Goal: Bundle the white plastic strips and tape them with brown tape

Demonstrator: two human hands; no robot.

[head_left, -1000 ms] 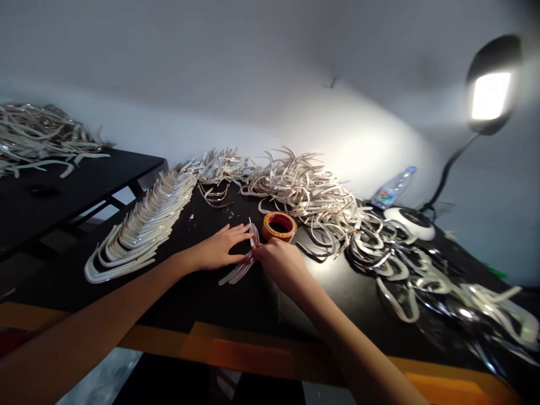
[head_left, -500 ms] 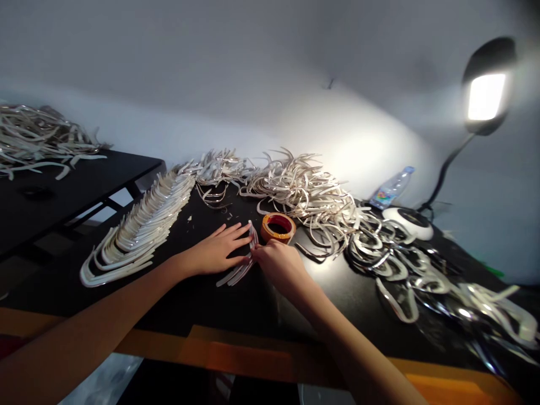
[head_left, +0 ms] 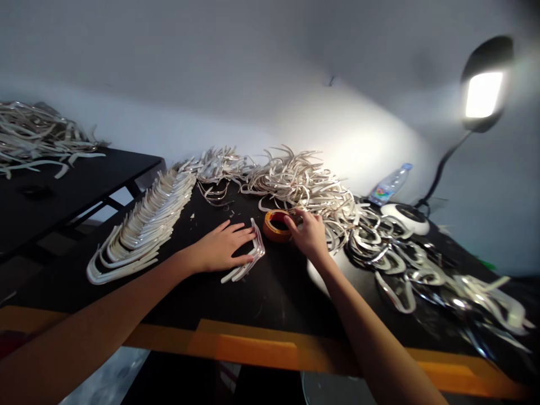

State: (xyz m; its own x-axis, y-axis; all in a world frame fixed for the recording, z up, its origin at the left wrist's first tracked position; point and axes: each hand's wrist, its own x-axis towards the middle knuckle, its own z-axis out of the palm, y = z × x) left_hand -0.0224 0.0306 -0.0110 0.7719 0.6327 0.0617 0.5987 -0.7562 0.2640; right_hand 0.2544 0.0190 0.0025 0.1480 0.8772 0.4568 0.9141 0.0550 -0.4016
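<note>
Beside orange tape roll (head_left: 275,226), right hand (head_left: 309,235); bottle label (head_left: 383,195) unreadable

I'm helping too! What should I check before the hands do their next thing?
1. Left hand touching the small bundle of pale curved strips: ok, fingers lie flat beside it.
2. Right hand at the orange tape roll: ok, right against it.
3. Right hand gripping the roll: cannot tell, the fingers hide that.
4. Loose tape end showing: cannot tell, too small to see.
5. Stacked row of strips away from the hands: ok, neatly lined up.
6. Lamp lighting the black table: ok, it is on.
</note>
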